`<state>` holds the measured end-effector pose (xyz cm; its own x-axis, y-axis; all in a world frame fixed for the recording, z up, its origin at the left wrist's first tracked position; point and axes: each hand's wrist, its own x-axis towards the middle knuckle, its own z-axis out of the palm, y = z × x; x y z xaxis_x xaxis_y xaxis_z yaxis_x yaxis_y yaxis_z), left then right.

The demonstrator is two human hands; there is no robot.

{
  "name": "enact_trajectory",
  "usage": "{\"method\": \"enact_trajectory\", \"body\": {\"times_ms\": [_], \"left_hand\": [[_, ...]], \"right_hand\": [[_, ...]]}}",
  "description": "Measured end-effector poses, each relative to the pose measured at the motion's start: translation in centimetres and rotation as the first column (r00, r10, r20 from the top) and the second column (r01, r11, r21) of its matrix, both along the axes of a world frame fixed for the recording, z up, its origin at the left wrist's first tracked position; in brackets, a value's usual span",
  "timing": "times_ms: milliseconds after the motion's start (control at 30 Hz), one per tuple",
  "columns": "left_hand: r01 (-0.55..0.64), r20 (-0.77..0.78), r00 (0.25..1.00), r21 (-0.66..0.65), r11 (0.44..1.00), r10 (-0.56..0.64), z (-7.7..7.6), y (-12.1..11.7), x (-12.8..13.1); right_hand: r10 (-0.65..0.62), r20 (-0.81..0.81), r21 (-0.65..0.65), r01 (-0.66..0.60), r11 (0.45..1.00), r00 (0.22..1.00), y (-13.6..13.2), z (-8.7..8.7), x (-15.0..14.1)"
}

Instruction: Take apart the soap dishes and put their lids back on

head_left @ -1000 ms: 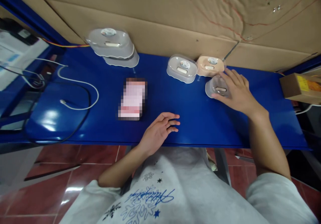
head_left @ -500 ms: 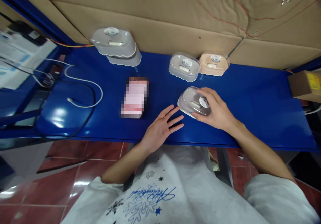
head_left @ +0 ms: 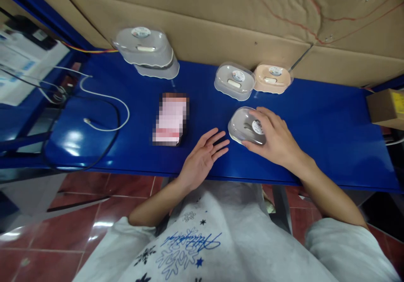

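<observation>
My right hand (head_left: 273, 137) is wrapped over the right end of a grey plastic box with a clear lid (head_left: 240, 124), thumb on the near side and fingers on the far side. A round white label shows on the lid, partly covered by my fingers. My left hand (head_left: 202, 160) is open just left of this box, palm turned up toward it, fingers apart and holding nothing. Behind stand a second grey lidded box (head_left: 235, 82) and a peach lidded box (head_left: 273, 79), side by side. Two more grey lidded boxes (head_left: 145, 48) are stacked at the back left.
A blurred-out phone-like rectangle (head_left: 171, 120) lies on the blue table (head_left: 328, 139) left of my hands. A white cable (head_left: 126, 113) and a black cable curl at the left. Cardboard (head_left: 202, 21) lines the back, and a small carton (head_left: 383, 107) stands far right.
The box in my right hand has shifted slightly right and looks less tilted. My left hand's fingers have drawn a little away from its edge.
</observation>
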<state>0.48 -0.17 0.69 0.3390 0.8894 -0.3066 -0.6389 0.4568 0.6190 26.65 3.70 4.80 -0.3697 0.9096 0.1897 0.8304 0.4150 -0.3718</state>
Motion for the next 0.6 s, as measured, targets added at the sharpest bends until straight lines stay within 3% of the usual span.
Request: {"method": "enact_trajectory", "body": {"times_ms": [100, 200, 333, 467, 600], "left_hand": [[0.001, -0.002, 1.0, 0.018, 1.0, -0.001, -0.2, -0.1, 0.0], [0.004, -0.003, 1.0, 0.027, 1.0, -0.004, -0.4, -0.1, 0.0], [0.005, -0.002, 1.0, 0.028, 1.0, -0.004, -0.3, -0.1, 0.0], [0.024, 0.04, 0.999, -0.013, 1.0, -0.024, -0.3, -0.1, 0.0], [0.139, 0.099, 0.986, -0.053, 0.989, -0.133, -0.6, -0.2, -0.2]], "right_hand": [[0.026, 0.139, -0.09, -0.013, 0.996, 0.99, -0.7, -0.2, 0.5], [0.018, 0.153, -0.169, 0.008, 0.986, 0.988, -0.5, -0.5, 1.4], [0.009, 0.019, -0.135, -0.006, 0.991, 1.0, 0.4, -1.0, 1.9], [0.052, -0.201, -0.054, -0.064, 0.996, 0.978, -0.3, -0.6, 0.1], [0.226, -0.279, -0.112, -0.265, 0.958, 0.933, -1.5, 0.0, -2.9]]}}
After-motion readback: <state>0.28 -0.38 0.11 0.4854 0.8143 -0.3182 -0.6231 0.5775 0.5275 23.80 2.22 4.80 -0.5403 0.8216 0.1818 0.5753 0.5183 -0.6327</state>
